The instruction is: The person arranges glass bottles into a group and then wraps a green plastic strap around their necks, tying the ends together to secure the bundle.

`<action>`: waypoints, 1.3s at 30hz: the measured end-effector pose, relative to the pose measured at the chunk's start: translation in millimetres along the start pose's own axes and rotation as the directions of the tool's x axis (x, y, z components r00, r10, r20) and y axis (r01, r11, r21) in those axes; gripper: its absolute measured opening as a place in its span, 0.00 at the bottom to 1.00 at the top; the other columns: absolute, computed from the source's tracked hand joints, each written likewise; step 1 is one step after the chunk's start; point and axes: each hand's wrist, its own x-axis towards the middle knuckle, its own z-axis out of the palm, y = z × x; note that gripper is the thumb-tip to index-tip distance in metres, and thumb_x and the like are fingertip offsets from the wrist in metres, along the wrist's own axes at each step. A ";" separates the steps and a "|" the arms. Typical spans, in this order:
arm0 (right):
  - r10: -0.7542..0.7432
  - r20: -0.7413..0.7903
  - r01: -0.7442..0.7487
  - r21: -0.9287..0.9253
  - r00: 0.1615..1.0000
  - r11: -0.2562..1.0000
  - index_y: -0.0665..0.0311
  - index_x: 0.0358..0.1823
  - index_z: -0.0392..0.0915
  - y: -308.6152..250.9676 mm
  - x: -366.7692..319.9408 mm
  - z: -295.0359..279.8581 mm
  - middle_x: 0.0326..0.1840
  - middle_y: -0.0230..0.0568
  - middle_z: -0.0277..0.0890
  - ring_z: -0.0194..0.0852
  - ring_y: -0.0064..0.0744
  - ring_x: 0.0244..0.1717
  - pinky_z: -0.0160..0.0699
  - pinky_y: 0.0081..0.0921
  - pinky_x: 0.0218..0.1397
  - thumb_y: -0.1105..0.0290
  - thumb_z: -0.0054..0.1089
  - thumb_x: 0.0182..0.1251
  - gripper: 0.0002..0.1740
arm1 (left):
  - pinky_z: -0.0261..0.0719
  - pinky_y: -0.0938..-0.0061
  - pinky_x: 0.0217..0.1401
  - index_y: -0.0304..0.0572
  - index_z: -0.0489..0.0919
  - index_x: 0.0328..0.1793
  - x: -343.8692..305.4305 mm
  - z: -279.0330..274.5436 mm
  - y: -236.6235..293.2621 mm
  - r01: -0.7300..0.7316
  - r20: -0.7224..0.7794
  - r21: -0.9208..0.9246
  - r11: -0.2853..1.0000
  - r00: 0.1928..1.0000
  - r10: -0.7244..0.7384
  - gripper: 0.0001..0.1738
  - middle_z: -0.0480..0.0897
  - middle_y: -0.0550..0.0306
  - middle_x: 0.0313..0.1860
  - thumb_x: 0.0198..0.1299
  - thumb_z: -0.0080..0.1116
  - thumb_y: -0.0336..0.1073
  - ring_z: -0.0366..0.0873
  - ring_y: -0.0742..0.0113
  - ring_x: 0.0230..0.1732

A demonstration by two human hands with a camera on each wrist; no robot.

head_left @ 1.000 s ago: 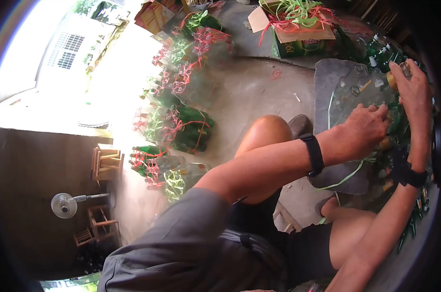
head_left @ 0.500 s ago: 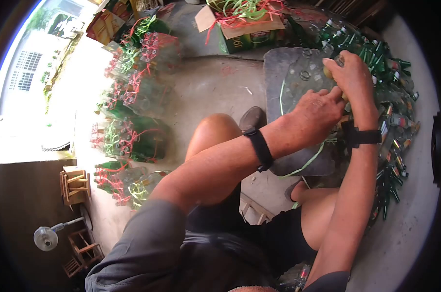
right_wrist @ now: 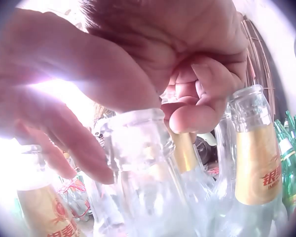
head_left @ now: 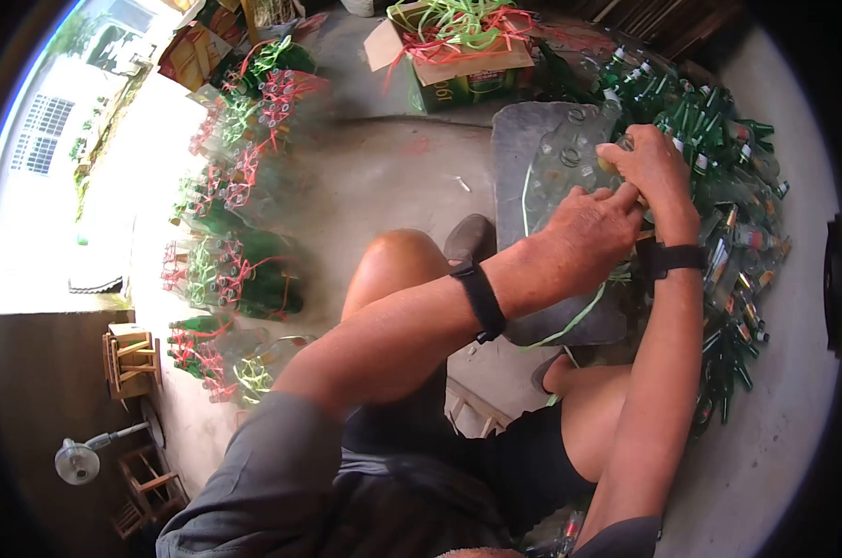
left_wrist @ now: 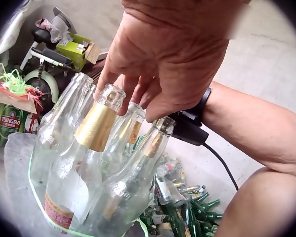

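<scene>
A cluster of clear glass bottles [left_wrist: 71,168] stands upright on a dark slab [head_left: 514,139], with a light green plastic strap [left_wrist: 32,177] round it. Several necks carry gold foil [left_wrist: 93,131]. My left hand [head_left: 593,232] is over the near side of the cluster, its bent fingers down among the necks and against a gold-foiled one. Beyond it my right hand [head_left: 658,167] pinches a bottle neck between thumb and curled fingers; in the right wrist view the necks partly hide these fingertips. Both wrists wear black straps.
Loose green and clear bottles [head_left: 709,121] are heaped along the right wall. Bundles of bottles tied with red and green strap [head_left: 244,260] line the left. A carton [head_left: 467,84] with tangled plastic strap stands at the back. Stools [head_left: 132,358] and a fan [head_left: 77,460] are at far left.
The head view has swung right, so the scene shifts left in it. Both hands stay at the bottle necks; the right hand remains at the far side of the cluster.
</scene>
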 end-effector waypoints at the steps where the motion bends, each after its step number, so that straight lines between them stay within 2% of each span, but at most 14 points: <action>1: -0.028 0.026 0.029 -0.025 0.999 0.999 0.66 0.41 0.84 -0.5 1.6 -1.3 0.48 0.55 0.86 0.85 0.59 0.52 0.82 0.51 0.51 0.45 0.71 0.59 0.28 | 0.81 0.56 0.45 0.32 0.79 0.49 0.5 0.5 1.5 -0.006 -0.023 0.025 1.000 1.000 0.007 0.20 0.76 0.46 0.54 0.47 0.65 0.24 0.83 0.51 0.52; 3: -0.066 0.039 0.065 0.018 0.997 0.998 0.68 0.34 0.79 4.3 6.6 2.6 0.42 0.58 0.85 0.84 0.61 0.48 0.80 0.51 0.46 0.44 0.70 0.59 0.29 | 0.81 0.55 0.46 0.34 0.80 0.51 -0.7 5.5 2.9 0.010 -0.016 0.055 0.998 1.000 -0.009 0.21 0.76 0.46 0.55 0.48 0.67 0.27 0.84 0.51 0.52; 4: -0.124 -0.058 0.127 0.054 0.991 0.990 0.68 0.33 0.78 13.1 7.9 11.7 0.39 0.57 0.85 0.85 0.60 0.44 0.80 0.50 0.45 0.43 0.70 0.60 0.29 | 0.81 0.55 0.46 0.34 0.80 0.52 0.8 8.2 2.4 0.026 0.001 0.058 0.998 1.000 -0.026 0.22 0.76 0.46 0.55 0.49 0.68 0.29 0.84 0.51 0.52; 6: -0.132 0.021 0.124 0.215 0.991 0.969 0.70 0.34 0.78 13.2 9.0 7.1 0.34 0.56 0.84 0.84 0.58 0.37 0.80 0.45 0.44 0.45 0.67 0.66 0.28 | 0.80 0.56 0.46 0.33 0.81 0.55 -1.2 6.9 2.2 0.010 -0.042 0.047 0.999 0.999 -0.008 0.23 0.76 0.46 0.56 0.51 0.69 0.31 0.84 0.52 0.51; 9: -0.168 0.038 0.154 0.237 0.985 0.959 0.71 0.35 0.78 30.4 20.8 17.8 0.32 0.55 0.82 0.82 0.54 0.34 0.79 0.44 0.43 0.46 0.66 0.69 0.28 | 0.80 0.57 0.46 0.34 0.84 0.51 -0.9 9.1 2.2 0.013 -0.017 0.084 0.996 1.000 -0.012 0.21 0.77 0.47 0.57 0.50 0.70 0.33 0.83 0.54 0.51; 11: -0.236 -0.063 0.244 0.200 0.970 0.949 0.72 0.34 0.78 36.9 24.3 24.9 0.29 0.54 0.80 0.80 0.51 0.32 0.77 0.44 0.41 0.46 0.64 0.71 0.29 | 0.79 0.59 0.47 0.35 0.86 0.48 0.2 14.8 0.0 0.004 -0.036 0.087 0.996 0.999 -0.001 0.19 0.77 0.48 0.55 0.49 0.71 0.35 0.82 0.56 0.52; 14: -0.179 0.013 0.169 0.269 0.984 0.948 0.72 0.34 0.77 41.8 30.7 30.6 0.27 0.53 0.77 0.76 0.48 0.29 0.74 0.45 0.39 0.46 0.61 0.75 0.29 | 0.79 0.59 0.46 0.37 0.86 0.49 1.2 21.2 -1.7 0.003 -0.018 0.101 0.995 1.000 -0.001 0.19 0.78 0.48 0.55 0.50 0.71 0.37 0.82 0.56 0.51; 15: -0.170 0.053 0.148 0.285 0.984 0.947 0.70 0.33 0.76 42.4 33.8 31.5 0.24 0.46 0.73 0.71 0.39 0.25 0.70 0.40 0.33 0.46 0.57 0.78 0.30 | 0.79 0.58 0.47 0.39 0.87 0.49 1.4 22.6 -0.6 0.021 -0.026 0.120 0.992 0.999 -0.018 0.19 0.78 0.48 0.55 0.50 0.71 0.38 0.82 0.56 0.53; 16: -0.178 0.052 0.156 0.287 0.983 0.945 0.70 0.33 0.76 44.2 36.1 31.3 0.24 0.46 0.73 0.71 0.39 0.25 0.70 0.40 0.33 0.46 0.57 0.78 0.30 | 0.79 0.58 0.47 0.39 0.87 0.49 1.0 23.9 -0.7 0.028 -0.028 0.126 0.992 0.999 -0.024 0.19 0.78 0.48 0.55 0.50 0.71 0.38 0.82 0.56 0.53; 18: -0.046 0.165 -0.020 0.374 0.985 0.927 0.65 0.34 0.76 44.2 34.4 24.3 0.21 0.35 0.67 0.63 0.26 0.21 0.63 0.31 0.27 0.46 0.56 0.80 0.27 | 0.79 0.58 0.47 0.40 0.88 0.50 1.7 18.5 1.0 0.021 0.016 0.110 0.994 1.000 -0.022 0.20 0.77 0.48 0.56 0.51 0.71 0.38 0.82 0.56 0.54; 19: -0.085 0.104 0.039 0.382 0.991 0.923 0.62 0.33 0.76 53.1 39.4 34.3 0.20 0.31 0.63 0.60 0.24 0.20 0.60 0.30 0.25 0.46 0.53 0.82 0.27 | 0.80 0.57 0.49 0.40 0.88 0.52 2.6 15.4 1.0 0.018 0.057 0.105 0.994 0.998 -0.024 0.21 0.77 0.48 0.58 0.52 0.70 0.38 0.81 0.55 0.56; 27: -0.205 0.098 0.157 0.362 0.974 0.919 0.64 0.30 0.74 86.4 68.3 70.0 0.18 0.33 0.64 0.63 0.23 0.17 0.61 0.31 0.23 0.52 0.54 0.82 0.25 | 0.81 0.51 0.53 0.41 0.89 0.53 4.0 23.5 4.9 0.060 0.069 0.126 0.990 0.995 -0.069 0.21 0.78 0.45 0.61 0.52 0.72 0.40 0.81 0.53 0.57; 32: -0.184 0.191 0.109 0.349 0.964 0.931 0.65 0.30 0.75 96.8 80.8 79.0 0.16 0.36 0.64 0.63 0.28 0.17 0.64 0.34 0.24 0.52 0.55 0.81 0.25 | 0.79 0.51 0.51 0.41 0.89 0.50 0.5 22.1 3.5 0.034 0.079 0.084 0.996 0.996 -0.040 0.20 0.80 0.45 0.58 0.51 0.72 0.40 0.82 0.53 0.55; 39: -0.199 0.169 0.117 0.399 0.965 0.909 0.63 0.30 0.73 102.8 84.6 83.4 0.16 0.33 0.63 0.63 0.25 0.17 0.62 0.30 0.23 0.52 0.57 0.81 0.23 | 0.78 0.52 0.50 0.42 0.89 0.45 -1.9 33.5 6.3 0.064 -0.111 0.112 0.992 0.992 -0.051 0.15 0.82 0.47 0.53 0.54 0.67 0.41 0.83 0.55 0.51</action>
